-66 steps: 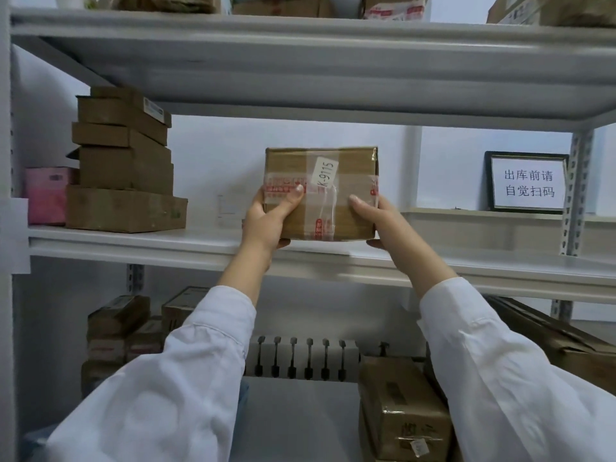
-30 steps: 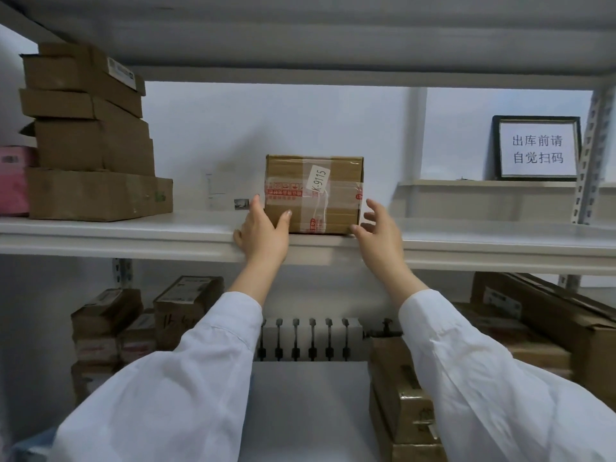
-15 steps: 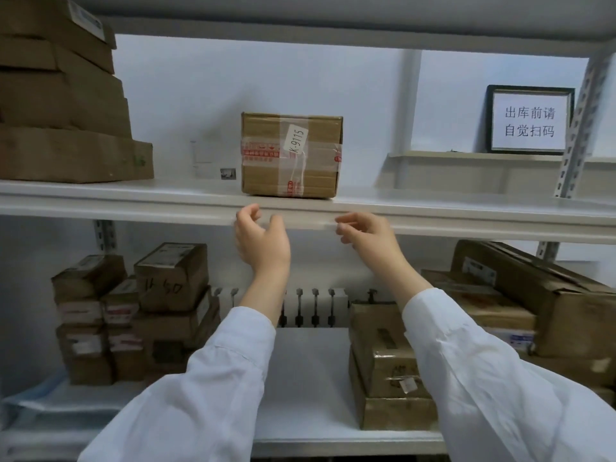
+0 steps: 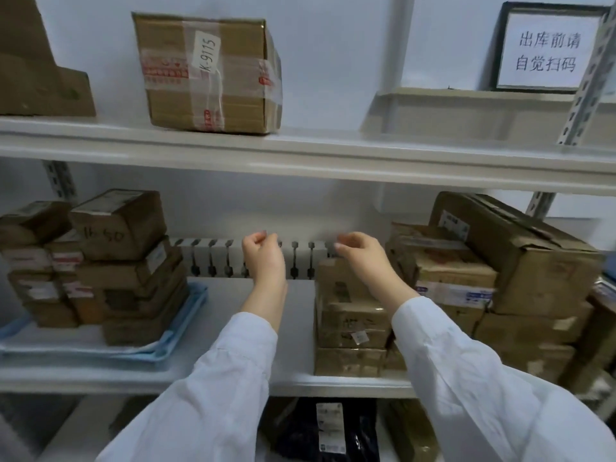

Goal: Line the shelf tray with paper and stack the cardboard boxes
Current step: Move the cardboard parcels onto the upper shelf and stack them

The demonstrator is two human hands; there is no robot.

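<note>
A taped cardboard box [image 4: 210, 71] labelled K-9115 stands alone on the upper white shelf [image 4: 300, 151]. My left hand [image 4: 263, 258] and my right hand [image 4: 363, 258] hang below that shelf, in front of the lower one, both empty with fingers loosely curled. On the lower shelf [image 4: 233, 328] a stack of cardboard boxes [image 4: 110, 261] rests on a blue lined tray [image 4: 160, 348] at the left. Another stack of boxes [image 4: 350, 325] sits just under my right hand.
More large boxes [image 4: 500, 261] fill the lower shelf's right side. A further box stack [image 4: 36, 78] is at the upper left. A framed sign [image 4: 546, 51] leans on a ledge at the upper right. A white radiator [image 4: 213, 258] shows behind. Dark packages [image 4: 330, 431] lie underneath.
Both hands set the K-9115 box on the upper shelf, let go of it and dropped down to the lower shelf level. My view has tilted downward.
</note>
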